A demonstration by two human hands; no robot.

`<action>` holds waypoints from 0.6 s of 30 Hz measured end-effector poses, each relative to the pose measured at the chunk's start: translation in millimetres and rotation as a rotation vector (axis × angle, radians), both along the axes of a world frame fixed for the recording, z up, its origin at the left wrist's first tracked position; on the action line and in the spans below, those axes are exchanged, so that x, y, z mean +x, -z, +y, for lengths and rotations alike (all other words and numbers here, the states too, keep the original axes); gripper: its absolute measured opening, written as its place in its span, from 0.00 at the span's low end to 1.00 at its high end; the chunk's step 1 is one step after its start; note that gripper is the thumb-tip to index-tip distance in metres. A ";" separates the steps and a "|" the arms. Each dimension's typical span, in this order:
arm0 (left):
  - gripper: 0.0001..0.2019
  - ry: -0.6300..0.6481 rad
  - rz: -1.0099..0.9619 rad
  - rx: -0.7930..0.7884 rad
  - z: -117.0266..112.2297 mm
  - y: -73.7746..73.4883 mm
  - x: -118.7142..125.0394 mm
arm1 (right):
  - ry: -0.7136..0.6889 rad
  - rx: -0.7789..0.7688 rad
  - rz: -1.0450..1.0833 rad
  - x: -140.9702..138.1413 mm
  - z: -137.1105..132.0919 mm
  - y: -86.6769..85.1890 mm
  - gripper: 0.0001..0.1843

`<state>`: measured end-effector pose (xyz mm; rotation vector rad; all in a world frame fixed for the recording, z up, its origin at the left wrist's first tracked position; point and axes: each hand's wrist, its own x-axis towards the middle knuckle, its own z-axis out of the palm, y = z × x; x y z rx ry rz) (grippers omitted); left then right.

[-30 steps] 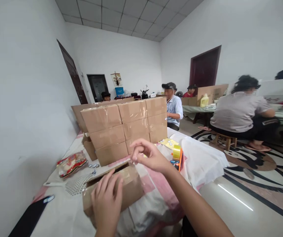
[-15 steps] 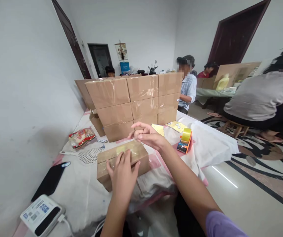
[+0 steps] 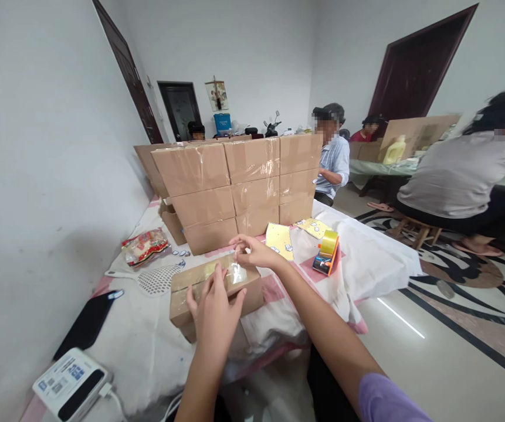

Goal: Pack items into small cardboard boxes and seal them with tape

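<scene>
A small cardboard box (image 3: 217, 293) with clear tape (image 3: 237, 273) along its top lies on the cloth-covered table in front of me. My left hand (image 3: 216, 305) rests on the near side of the box's top, fingers spread, steadying nothing else. Above the far right part of the box, my right hand (image 3: 252, 252) has its fingertips curled in a pinch at what looks like a shiny, raised piece of that tape. The exact contact is hard to see. A tape dispenser (image 3: 326, 253) with a yellowish roll stands to the right.
A wall of stacked, taped boxes (image 3: 234, 187) rises behind. Left lie a red snack bag (image 3: 145, 246), a white perforated paddle (image 3: 159, 280), a black flat item (image 3: 87, 325) and a white device (image 3: 71, 384) with a cable. Yellow cards (image 3: 279, 240) lie behind my right hand. Several people sit beyond.
My right hand has come down and slightly left to the top of the box, fingers now pinched by the shiny tape. My left hand stays on the box.
</scene>
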<state>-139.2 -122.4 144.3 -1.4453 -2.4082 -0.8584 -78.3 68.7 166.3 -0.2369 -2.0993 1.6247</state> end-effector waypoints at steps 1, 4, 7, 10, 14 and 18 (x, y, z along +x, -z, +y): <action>0.33 -0.001 0.005 -0.002 -0.3 0.3 0.1 | -0.007 0.012 0.003 -1.1 1.2 1.9 0.21; 0.32 -0.002 0.032 0.003 -0.6 1.6 -0.2 | -0.021 0.056 0.019 -3.4 3.2 5.3 0.18; 0.32 -0.008 0.045 0.010 0.2 2.7 -1.7 | 0.025 0.120 0.097 0.0 -1.8 -2.2 0.12; 0.31 -0.003 0.057 0.003 1.5 3.7 -4.2 | 0.036 0.138 0.273 11.1 -14.7 -23.0 0.11; 0.31 0.021 0.083 0.000 1.8 5.2 -6.4 | -0.066 0.085 0.365 29.0 -34.5 -54.1 0.14; 0.31 -0.001 0.093 -0.006 0.9 3.7 -4.9 | -0.189 -0.001 0.350 29.5 -40.6 -60.8 0.17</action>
